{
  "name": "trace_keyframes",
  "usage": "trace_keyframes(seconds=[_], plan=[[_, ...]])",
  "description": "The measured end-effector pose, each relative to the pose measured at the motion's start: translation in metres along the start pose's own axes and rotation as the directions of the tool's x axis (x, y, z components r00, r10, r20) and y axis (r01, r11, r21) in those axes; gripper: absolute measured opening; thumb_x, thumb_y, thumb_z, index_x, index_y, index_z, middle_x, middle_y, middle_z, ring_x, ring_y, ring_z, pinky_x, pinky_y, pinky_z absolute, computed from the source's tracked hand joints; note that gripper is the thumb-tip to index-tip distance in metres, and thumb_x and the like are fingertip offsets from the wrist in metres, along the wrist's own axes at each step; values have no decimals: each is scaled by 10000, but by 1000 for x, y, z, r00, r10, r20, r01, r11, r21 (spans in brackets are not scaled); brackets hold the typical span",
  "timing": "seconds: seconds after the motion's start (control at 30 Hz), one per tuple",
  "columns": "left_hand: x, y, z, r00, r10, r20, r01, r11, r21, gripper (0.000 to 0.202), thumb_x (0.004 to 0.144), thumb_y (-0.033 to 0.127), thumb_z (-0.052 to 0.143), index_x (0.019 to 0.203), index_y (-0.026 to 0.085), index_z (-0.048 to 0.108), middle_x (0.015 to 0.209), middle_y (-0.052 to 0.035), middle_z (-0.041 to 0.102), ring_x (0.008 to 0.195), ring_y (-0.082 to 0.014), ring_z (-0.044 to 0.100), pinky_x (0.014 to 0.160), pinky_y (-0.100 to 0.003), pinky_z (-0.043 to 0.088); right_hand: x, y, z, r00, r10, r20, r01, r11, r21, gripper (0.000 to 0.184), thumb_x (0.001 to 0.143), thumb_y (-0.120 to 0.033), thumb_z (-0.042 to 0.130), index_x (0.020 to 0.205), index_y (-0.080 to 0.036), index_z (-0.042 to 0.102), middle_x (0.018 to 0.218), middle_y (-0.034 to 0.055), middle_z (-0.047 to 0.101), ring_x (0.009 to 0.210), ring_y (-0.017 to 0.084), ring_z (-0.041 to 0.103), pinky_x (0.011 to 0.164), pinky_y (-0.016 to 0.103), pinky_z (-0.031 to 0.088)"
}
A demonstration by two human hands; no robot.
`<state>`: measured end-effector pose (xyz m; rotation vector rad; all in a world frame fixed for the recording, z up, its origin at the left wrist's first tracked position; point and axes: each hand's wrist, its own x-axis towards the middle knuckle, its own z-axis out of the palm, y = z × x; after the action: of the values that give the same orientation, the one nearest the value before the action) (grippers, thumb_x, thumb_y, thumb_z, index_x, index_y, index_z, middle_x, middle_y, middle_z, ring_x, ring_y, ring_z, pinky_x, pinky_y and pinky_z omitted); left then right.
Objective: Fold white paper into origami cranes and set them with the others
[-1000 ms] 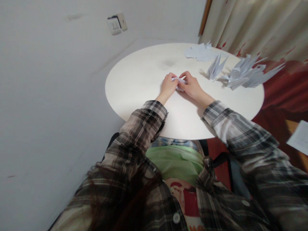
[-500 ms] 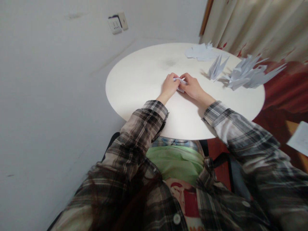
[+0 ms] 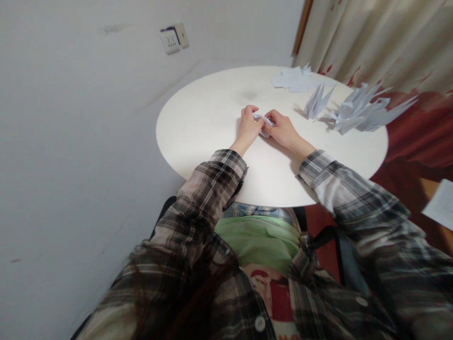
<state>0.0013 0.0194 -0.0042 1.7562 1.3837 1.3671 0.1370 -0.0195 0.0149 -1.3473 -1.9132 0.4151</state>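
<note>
Between my two hands is a small piece of folded white paper (image 3: 264, 120), low over the middle of the round white table (image 3: 198, 127). My left hand (image 3: 249, 123) grips its left side, thumb toward the paper and fingers curled at its far edge. On the right side my right hand (image 3: 281, 128) pinches the paper between thumb and fingers. Much of the paper is covered by the fingers, so its exact shape is hidden. To the right of my right hand stands a folded paper crane (image 3: 316, 103).
Several more paper cranes (image 3: 364, 111) are clustered at the table's right edge. Flat white paper sheets (image 3: 293, 79) lie at the far side. A wall with a socket (image 3: 170, 41) borders the left, a curtain (image 3: 357, 38) the right. A paper (image 3: 440, 203) rests on something wooden at lower right.
The fingers of my left hand have lifted and loosened slightly at the paper's far edge. My right hand stays nearly in place, and the paper is still between both hands.
</note>
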Motion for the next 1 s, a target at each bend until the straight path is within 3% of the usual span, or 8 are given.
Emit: trace_keyframes(seconds=[0.3,0.5,0.73,1.0], plan=[[7,-8,6,1000,26,-3,-26,988,-151,410,891,204,638,1281,264,523,1421,-104,562,1428,-273,463,1209,-491,351,2,3,1,995,31,-91,-36,998,-51,172,889,-348,540,1009,-230,576,930,75,684,910,266,644,844,410,467],[5,-9,6,989,-91,116,111,977,-180,476,948,430,586,1378,249,493,1255,-112,692,1318,-290,591,1183,-504,374,6,13,5,988,-20,-152,21,1000,7,247,906,-459,537,1038,-251,556,964,83,696,977,292,645,879,448,483],[3,-5,4,989,-94,115,111,982,-150,517,944,575,520,1370,281,519,1341,-95,671,1385,-265,539,1208,-459,345,1,5,5,996,17,-85,-11,997,73,306,891,-528,565,1034,-257,571,997,85,726,899,282,682,880,465,510],[5,-6,5,997,-32,72,42,988,-146,446,948,595,486,1259,291,585,1339,-76,656,1384,-248,539,1203,-457,358,-5,-12,-3,1000,13,-13,-12,998,68,272,959,-434,463,1022,-227,628,937,75,720,847,233,682,843,410,524]])
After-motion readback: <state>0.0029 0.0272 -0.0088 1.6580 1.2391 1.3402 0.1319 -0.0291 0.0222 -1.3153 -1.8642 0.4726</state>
